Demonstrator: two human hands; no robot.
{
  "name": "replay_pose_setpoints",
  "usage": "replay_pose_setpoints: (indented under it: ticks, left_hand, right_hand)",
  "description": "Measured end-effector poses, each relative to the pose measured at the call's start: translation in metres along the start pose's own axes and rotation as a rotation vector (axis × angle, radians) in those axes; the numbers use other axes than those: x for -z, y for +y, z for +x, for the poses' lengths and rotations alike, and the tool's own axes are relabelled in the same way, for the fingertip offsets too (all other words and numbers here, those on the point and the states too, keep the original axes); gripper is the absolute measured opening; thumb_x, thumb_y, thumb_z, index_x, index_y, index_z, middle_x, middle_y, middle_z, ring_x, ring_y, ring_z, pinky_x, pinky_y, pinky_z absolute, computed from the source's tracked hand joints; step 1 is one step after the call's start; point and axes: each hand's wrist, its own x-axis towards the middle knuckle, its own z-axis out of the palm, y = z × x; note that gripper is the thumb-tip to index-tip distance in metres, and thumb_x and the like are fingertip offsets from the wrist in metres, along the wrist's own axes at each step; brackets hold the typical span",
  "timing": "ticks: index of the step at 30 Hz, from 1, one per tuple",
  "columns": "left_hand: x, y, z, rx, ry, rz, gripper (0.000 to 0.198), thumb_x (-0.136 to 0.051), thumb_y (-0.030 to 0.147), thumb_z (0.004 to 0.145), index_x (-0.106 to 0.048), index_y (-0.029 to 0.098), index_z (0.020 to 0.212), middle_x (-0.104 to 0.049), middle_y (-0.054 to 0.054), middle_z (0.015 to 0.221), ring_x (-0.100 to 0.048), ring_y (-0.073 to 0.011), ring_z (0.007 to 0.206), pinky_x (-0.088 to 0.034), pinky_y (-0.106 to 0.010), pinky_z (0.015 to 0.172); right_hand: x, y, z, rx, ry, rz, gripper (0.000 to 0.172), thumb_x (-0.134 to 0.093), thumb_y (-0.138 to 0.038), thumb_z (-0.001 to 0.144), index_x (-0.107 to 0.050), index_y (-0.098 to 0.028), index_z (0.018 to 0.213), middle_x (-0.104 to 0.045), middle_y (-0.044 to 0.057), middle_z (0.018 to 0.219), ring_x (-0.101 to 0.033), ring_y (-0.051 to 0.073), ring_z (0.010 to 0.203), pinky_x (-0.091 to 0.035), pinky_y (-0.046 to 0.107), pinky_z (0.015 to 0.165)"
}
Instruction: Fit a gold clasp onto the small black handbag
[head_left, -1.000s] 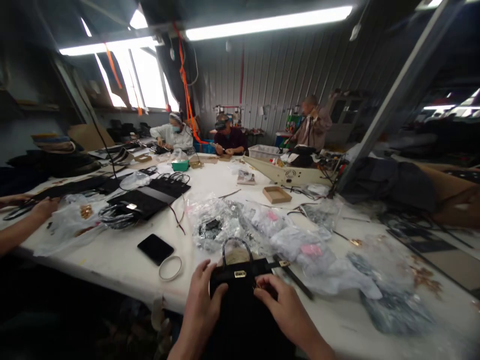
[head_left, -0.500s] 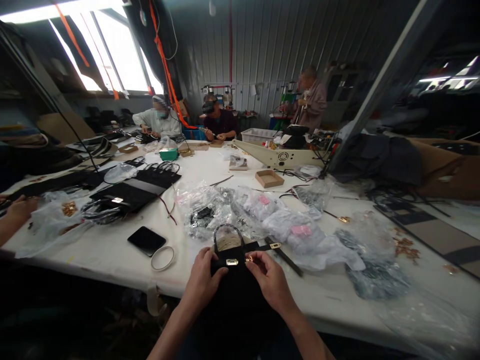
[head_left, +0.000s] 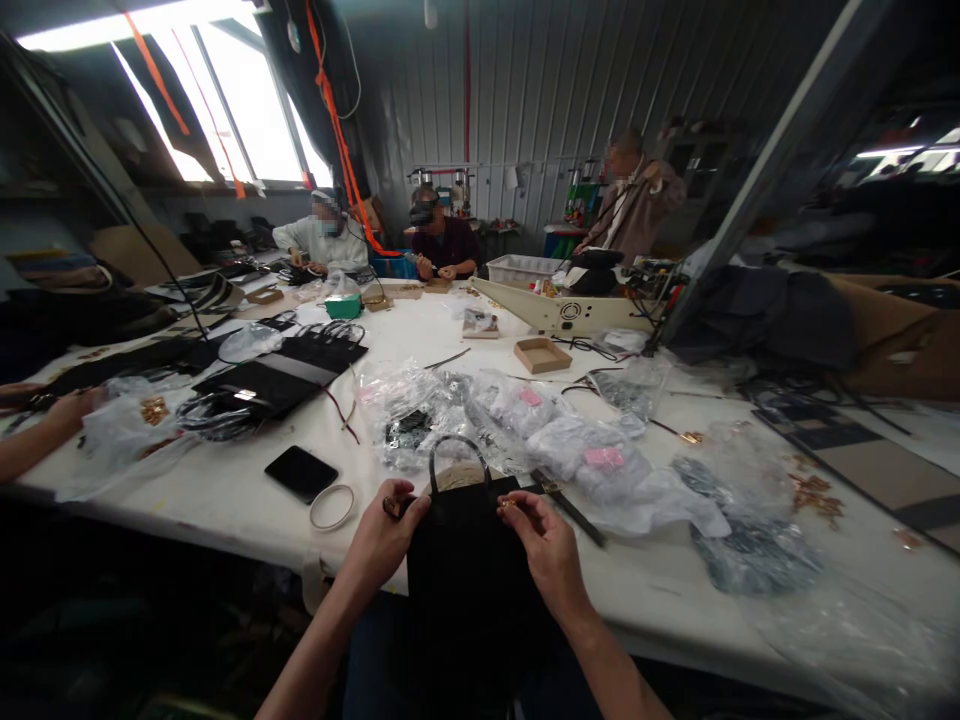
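Observation:
A small black handbag (head_left: 469, 560) stands upright at the table's front edge, its looped handle (head_left: 459, 440) sticking up. At its left upper corner, my left hand (head_left: 384, 528) is closed on a black strap, and a bit of gold-coloured metal (head_left: 391, 507) shows between the fingers. My right hand (head_left: 546, 540) pinches a small gold-coloured metal fitting (head_left: 507, 503) by the bag's upper right corner. Behind that hand, a black strap end with a gold plate (head_left: 551, 488) sticks out to the right. The fingertips partly hide both small metal pieces.
Crumpled clear plastic bags (head_left: 442, 400) lie just beyond the handbag. Left are a phone (head_left: 300, 473), a tape roll (head_left: 331, 507) and a larger black bag (head_left: 281, 375). Gold fittings (head_left: 816, 497) lie right. A co-worker's hand (head_left: 71, 410) reaches in at left; several people work behind.
My left hand has moved left and drawn the strap with its gold metal aside from the bag's front. My right hand stays near the bag's right corner with the small fitting.

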Motion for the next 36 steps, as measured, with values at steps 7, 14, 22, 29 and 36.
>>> replay_pose_setpoints:
  ticks: [7,14,22,29,36]
  left_hand:
    - [-0.007,0.007,-0.002,0.144,-0.058,-0.308,0.079,-0.087,0.068,0.08,-0.071,0.015,0.136,-0.082,-0.008,0.103,-0.077,-0.0259,0.097,-0.057,-0.037,0.085]
    - [-0.025,-0.012,-0.002,0.293,-0.205,-0.662,0.064,-0.1,0.056,0.073,-0.079,0.015,0.118,-0.086,-0.009,0.101,-0.081,-0.0246,0.092,-0.061,-0.033,0.085]
    - [-0.038,-0.032,-0.003,0.361,-0.077,-0.641,0.063,-0.104,0.044,0.06,-0.078,0.015,0.11,-0.085,-0.008,0.089,-0.078,-0.0235,0.08,-0.062,-0.033,0.078]
    - [-0.041,-0.035,-0.005,0.288,-0.022,-0.608,0.048,-0.098,0.038,0.066,-0.079,0.016,0.103,-0.083,-0.005,0.084,-0.076,-0.0223,0.077,-0.058,-0.031,0.073]
    - [-0.04,-0.035,-0.004,0.266,-0.045,-0.601,0.038,-0.095,0.031,0.069,-0.08,0.016,0.101,-0.083,-0.005,0.085,-0.076,-0.0214,0.079,-0.057,-0.031,0.076]
  right_hand:
    - [-0.001,0.0,-0.003,0.011,0.007,-0.036,0.056,-0.09,-0.065,0.083,-0.083,-0.02,0.115,-0.086,0.014,0.113,-0.082,0.035,0.104,-0.067,0.049,0.097]
    - [0.001,-0.004,-0.003,0.193,-0.073,-0.238,0.033,-0.084,-0.052,0.092,-0.087,-0.023,0.108,-0.085,0.012,0.114,-0.08,0.031,0.103,-0.066,0.043,0.093]
    - [-0.005,-0.026,0.018,0.197,-0.249,-0.432,0.028,-0.084,-0.03,0.089,-0.081,-0.025,0.117,-0.086,0.005,0.102,-0.082,0.026,0.093,-0.065,0.039,0.089]
    - [-0.006,-0.036,0.041,0.495,-0.54,-0.661,0.018,-0.073,-0.016,0.096,-0.082,-0.026,0.109,-0.085,0.004,0.106,-0.08,0.025,0.098,-0.061,0.038,0.091]
    - [-0.005,-0.037,0.04,0.542,-0.575,-0.711,0.023,-0.07,-0.013,0.097,-0.081,-0.026,0.113,-0.083,0.003,0.106,-0.079,0.021,0.09,-0.062,0.035,0.084]
